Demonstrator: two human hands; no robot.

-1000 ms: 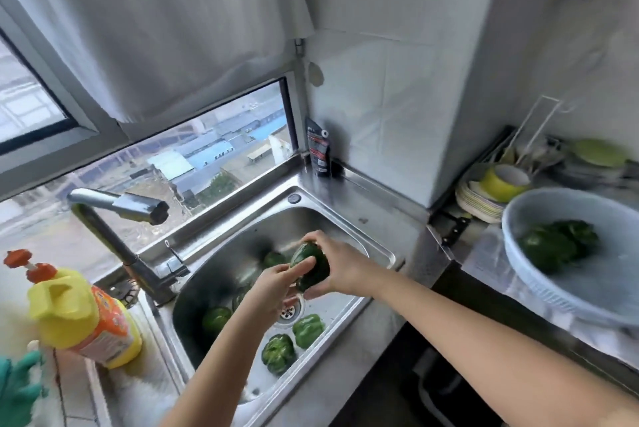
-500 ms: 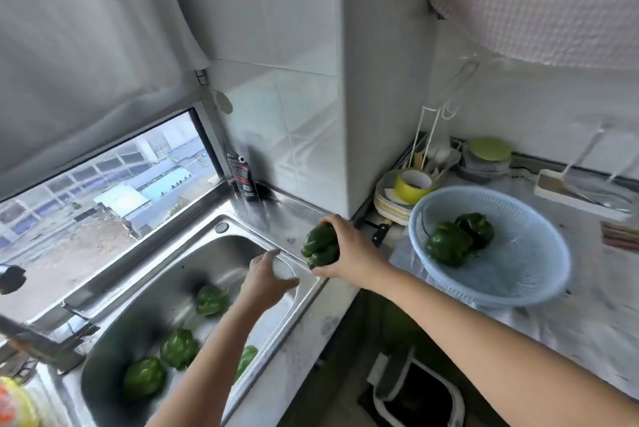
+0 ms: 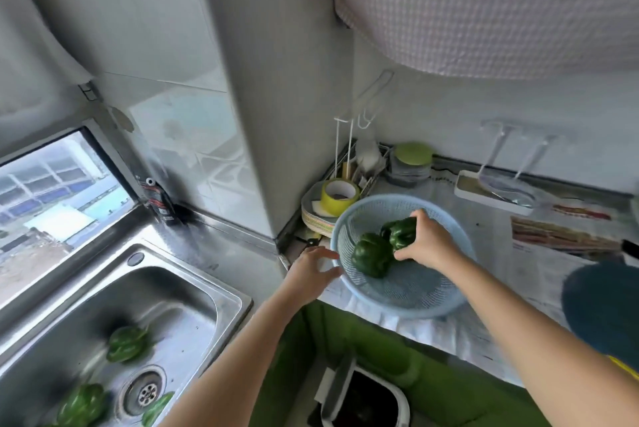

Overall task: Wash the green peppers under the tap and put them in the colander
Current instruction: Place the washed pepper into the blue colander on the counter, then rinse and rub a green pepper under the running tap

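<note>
Midway, a green pepper (image 3: 403,233) is gripped by the right hand (image 3: 432,247) inside the colander (image 3: 415,302) beside a second pepper (image 3: 371,259), the left hand (image 3: 309,276) is held slack-fingered at its rim, and three peppers (image 3: 127,343) are left in the sink (image 3: 193,274).

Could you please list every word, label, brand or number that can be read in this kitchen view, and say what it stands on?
No text can be read.
Black tube by the window: red and white label, too blurred to read.
Newspaper on the counter: print and coloured headlines, too small and blurred to read.
</note>
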